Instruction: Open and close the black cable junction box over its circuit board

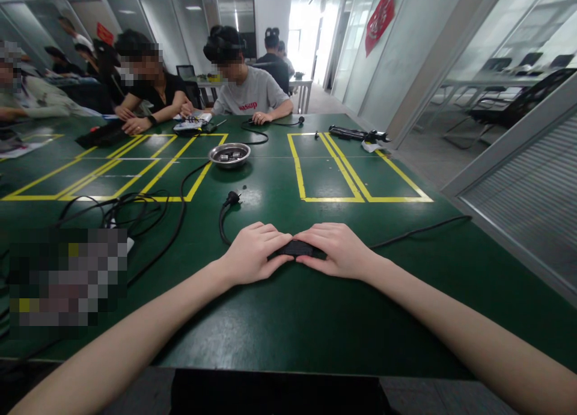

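Both hands grip the middle of a black power cord (300, 248) low over the green table. That part looks like a short dark bundle with lengthwise ridges, mostly covered by fingers. My left hand (256, 252) closes on its left end, thumb below and fingers above. On the right end, my right hand (339, 250) pinches in the same way, the fingertips of both hands almost meeting. A two-pin plug (232, 198) on a curved piece of cord lies beyond my left hand. From behind my right hand a thin cord tail (424, 229) stretches rightward across the table.
A metal bowl (229, 155) with small metal parts stands ahead. Tangled black cables (121, 209) and a blurred-out item (67, 279) lie on the left. Yellow tape (331, 200) marks the green table (252, 337). A black tool (354, 133) rests far right; co-workers (252, 90) sit opposite.
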### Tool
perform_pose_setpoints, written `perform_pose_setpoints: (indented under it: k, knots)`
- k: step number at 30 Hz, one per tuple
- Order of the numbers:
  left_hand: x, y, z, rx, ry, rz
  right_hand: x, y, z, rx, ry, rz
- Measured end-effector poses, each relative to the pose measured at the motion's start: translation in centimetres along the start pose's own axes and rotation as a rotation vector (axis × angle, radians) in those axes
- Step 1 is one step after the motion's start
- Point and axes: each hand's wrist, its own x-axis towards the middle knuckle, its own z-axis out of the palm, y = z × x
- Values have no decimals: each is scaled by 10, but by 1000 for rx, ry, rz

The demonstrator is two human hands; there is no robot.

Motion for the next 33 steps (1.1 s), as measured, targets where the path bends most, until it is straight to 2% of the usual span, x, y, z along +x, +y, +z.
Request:
perform_pose_setpoints:
  k: [8, 16, 20, 23, 25, 27, 30, 33]
  knots:
    - [2, 2, -1, -2, -20, -87, -2, 2, 4, 21, -22, 58]
    - [0, -3, 4, 44, 104, 33, -3, 2, 3, 204, -38, 131]
    - [1, 1, 2, 16, 69, -40, -2, 1, 3, 116, -15, 14]
    - [2, 6, -4, -98, 8, -154, -1, 1, 1, 11, 13, -122]
    - [4, 8, -9, -255, -65, -261, -1, 2, 0, -61, 30, -177]
    - [6, 7, -14, -463, -140, -385, -1, 3, 0, -103, 33, -195]
    - [9, 3, -16, -661, -256, -455, -1, 3, 0, -96, 14, -174]
    - [7, -1, -11, -716, -206, -460, 1, 0, 1, -19, 8, -134]
